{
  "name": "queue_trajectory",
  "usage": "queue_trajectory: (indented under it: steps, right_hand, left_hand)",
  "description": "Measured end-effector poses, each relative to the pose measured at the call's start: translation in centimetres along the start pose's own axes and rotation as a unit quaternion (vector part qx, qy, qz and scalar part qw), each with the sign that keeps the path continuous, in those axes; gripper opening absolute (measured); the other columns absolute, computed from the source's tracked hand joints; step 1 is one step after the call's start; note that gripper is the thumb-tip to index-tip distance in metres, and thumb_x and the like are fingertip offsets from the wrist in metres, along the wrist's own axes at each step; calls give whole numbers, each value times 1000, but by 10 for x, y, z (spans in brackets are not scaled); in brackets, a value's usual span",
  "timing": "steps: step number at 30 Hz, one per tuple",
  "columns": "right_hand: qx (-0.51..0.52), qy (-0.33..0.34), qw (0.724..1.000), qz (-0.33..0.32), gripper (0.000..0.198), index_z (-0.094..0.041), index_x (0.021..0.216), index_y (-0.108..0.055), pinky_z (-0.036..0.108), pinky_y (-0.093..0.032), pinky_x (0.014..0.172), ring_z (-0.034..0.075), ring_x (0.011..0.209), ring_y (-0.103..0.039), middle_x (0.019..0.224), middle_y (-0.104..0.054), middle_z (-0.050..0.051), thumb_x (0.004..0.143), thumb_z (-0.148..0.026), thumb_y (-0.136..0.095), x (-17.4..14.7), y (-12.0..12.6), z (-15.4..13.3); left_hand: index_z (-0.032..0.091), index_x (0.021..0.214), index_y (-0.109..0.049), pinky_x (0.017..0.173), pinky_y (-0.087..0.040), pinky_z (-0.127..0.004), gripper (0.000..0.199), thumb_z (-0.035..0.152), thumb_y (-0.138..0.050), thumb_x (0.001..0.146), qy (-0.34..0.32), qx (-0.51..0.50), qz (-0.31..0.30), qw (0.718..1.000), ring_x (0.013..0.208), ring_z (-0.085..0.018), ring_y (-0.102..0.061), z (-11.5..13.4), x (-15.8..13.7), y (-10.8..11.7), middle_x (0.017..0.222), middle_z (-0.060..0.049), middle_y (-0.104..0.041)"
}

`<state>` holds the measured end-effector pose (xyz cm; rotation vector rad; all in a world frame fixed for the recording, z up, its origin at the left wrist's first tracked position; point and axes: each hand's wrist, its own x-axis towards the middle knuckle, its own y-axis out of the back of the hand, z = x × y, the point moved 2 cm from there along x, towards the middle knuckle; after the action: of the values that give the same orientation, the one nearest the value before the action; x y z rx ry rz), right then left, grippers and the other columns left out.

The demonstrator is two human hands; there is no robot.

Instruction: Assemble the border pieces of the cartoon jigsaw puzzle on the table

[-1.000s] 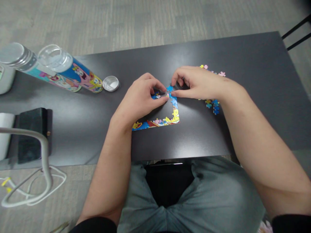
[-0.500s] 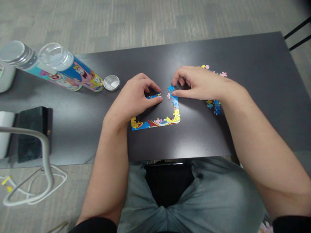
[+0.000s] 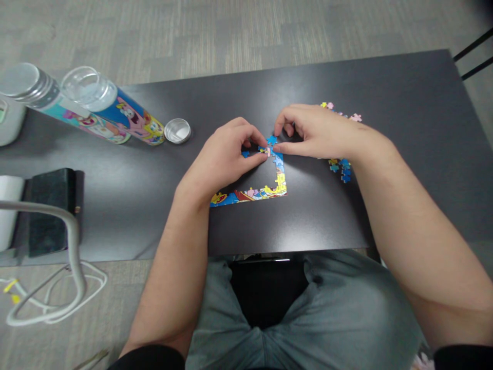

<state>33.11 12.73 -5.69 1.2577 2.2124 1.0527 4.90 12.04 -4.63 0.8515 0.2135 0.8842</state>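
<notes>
The left hand pinches a short strip of joined puzzle pieces between thumb and fingers, its end touching the top of the assembled puzzle border, an L of edge pieces lying flat mid-table. The right hand presses thumb and forefinger, closed narrow, on the blue corner piece there. Loose pieces lie just right of that wrist. The black table is bare toward its right and near edges. At the left edge lie two cartoon-printed tubes, no writing legible, and a metal lid.
</notes>
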Motion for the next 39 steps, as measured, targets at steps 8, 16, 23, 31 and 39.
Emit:
queue_trajectory:
  steps: [8,16,23,31,39]
  right_hand:
    - [-5,-8,1000,-4,35,-30,117,-79,46,-46,91,30,97,-68,109,-75,5,97,-50,-100,-1,1,-2]
    - [-12,-9,1000,-3,36,-31,117,-81,46,-48,91,30,99,-67,107,-74,5,98,-54,-100,-1,2,-2]
    - [0,-2,1000,0,36,-31,117,-80,46,-47,91,30,98,-66,108,-74,5,98,-54,-100,-2,1,-1]
    - [-7,-1,1000,3,35,-31,115,-79,46,-48,90,30,96,-66,105,-72,5,98,-56,-98,-2,1,-1]
    - [0,-1,1000,4,36,-31,115,-78,47,-48,91,30,96,-66,107,-74,5,98,-55,-99,-2,2,-1]
  left_hand:
    - [23,119,-94,101,-66,-45,16,20,-100,105,6,5,4,1000,104,-27,-77,5,0,-2,126,-9,-85]
    - [24,122,-97,105,-67,-45,29,19,-106,96,29,-1,-20,999,103,-27,-77,4,-3,10,130,-9,-85]
    - [23,120,-96,102,-65,-44,22,17,-103,99,25,7,-9,1000,101,-26,-76,7,-1,3,126,-8,-86]
    - [24,119,-96,101,-65,-45,16,24,-101,104,27,7,-9,1000,102,-28,-79,10,-3,3,125,-9,-86]
    - [25,110,-94,94,-61,-44,7,18,-92,107,38,22,9,999,98,-26,-78,7,2,-3,118,-7,-85]
